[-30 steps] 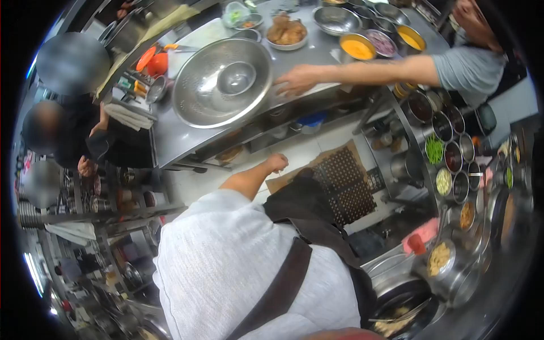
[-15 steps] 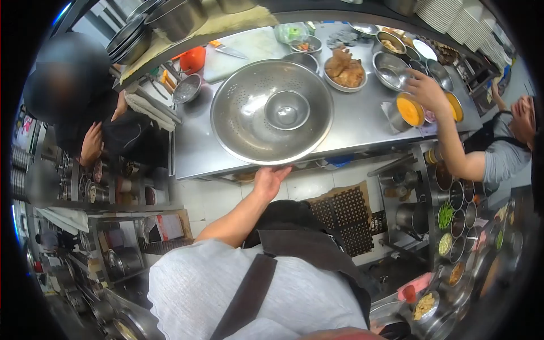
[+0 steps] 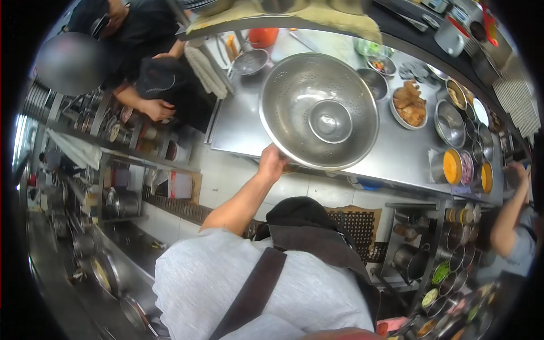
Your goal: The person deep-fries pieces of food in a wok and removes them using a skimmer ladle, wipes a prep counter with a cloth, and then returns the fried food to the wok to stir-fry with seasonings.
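We wear a pale grey top [image 3: 195, 283] whose cloth looks finely textured, almost flecked, with soft creases across the back and shoulder. Its short, loose sleeve [image 3: 218, 241] leaves our left forearm [image 3: 235, 207] and left hand [image 3: 273, 164] bare. Over the top runs a dark brown strap [image 3: 255, 289], flat, broad and plain, slanting from the lower edge of the view up to our apron [image 3: 323, 249]. The apron is the same dark brown, wide and lightly folded, and turns nearly black along our right side. Beyond it we see rounded black cloth [image 3: 297, 212], too dark to tell whether it is trousers or more apron.
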Motion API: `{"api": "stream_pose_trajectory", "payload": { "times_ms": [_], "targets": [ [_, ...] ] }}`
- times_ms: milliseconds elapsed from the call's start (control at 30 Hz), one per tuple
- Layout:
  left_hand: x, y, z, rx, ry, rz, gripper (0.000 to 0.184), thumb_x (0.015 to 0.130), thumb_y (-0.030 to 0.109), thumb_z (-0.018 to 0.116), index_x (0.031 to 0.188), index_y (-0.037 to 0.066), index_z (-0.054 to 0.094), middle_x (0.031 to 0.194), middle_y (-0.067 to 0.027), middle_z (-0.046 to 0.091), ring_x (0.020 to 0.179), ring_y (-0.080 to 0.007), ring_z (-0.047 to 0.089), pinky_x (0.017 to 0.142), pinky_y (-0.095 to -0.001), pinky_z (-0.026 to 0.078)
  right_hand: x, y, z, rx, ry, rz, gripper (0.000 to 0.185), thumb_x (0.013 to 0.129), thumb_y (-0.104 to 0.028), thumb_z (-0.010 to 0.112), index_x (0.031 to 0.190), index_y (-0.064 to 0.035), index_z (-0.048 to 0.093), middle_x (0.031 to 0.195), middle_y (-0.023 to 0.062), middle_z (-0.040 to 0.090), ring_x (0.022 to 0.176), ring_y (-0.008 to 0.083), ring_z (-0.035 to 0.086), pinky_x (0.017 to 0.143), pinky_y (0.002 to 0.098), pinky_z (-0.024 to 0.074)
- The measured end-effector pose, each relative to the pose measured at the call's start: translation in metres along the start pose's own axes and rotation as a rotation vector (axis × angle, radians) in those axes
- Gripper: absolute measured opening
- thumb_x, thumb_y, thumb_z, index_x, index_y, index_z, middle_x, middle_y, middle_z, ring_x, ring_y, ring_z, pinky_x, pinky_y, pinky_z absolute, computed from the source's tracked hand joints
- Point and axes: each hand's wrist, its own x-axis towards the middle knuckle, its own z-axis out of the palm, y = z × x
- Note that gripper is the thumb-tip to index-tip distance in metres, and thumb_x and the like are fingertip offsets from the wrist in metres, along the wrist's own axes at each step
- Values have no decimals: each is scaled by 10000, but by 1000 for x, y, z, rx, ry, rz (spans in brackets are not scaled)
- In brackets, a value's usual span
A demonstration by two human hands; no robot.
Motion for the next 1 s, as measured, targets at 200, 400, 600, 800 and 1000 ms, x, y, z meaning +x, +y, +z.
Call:
{"api": "stream_pose_trajectory", "payload": {
  "times_ms": [200,400,600,800,1000],
  "targets": [
    [1,40,13,-83,-20,16,286,929,146,415,1108,-54,516,1102,-165,571,1051,-284,555,906,-479,478,9,17,5,-181,-128,47,238,819,-67,598,1042,15,618,973,167,638,852,253,625,724,333,499],
    [85,60,46,-205,-97,132,248,908,114,462,1095,-49,475,1094,-168,503,970,-310,533,829,-483,527,0,-48,-19,106,-180,217,227,831,-59,584,1038,33,606,943,134,645,682,185,607,530,287,488],
    [215,75,133,-256,-159,191,230,846,49,466,1054,-44,438,1052,-150,441,945,-373,501,774,-535,542,-52,-49,-18,120,-105,380,205,817,-57,573,997,36,603,759,96,632,526,139,565,425,290,437],
    [312,66,190,-326,-51,186,253,848,81,490,1079,-19,461,1078,-132,449,919,-302,506,786,-459,537,-118,-5,-32,97,-156,657,206,822,-42,572,1013,32,594,766,96,637,565,157,592,445,287,456],
    [339,8,167,-201,-261,370,241,876,85,499,1075,-42,546,1116,-186,537,1017,-327,533,836,-431,524,-158,14,-46,-94,-41,549,225,828,-132,572,982,27,615,807,169,656,742,291,636,623,390,497]
  ]
}}
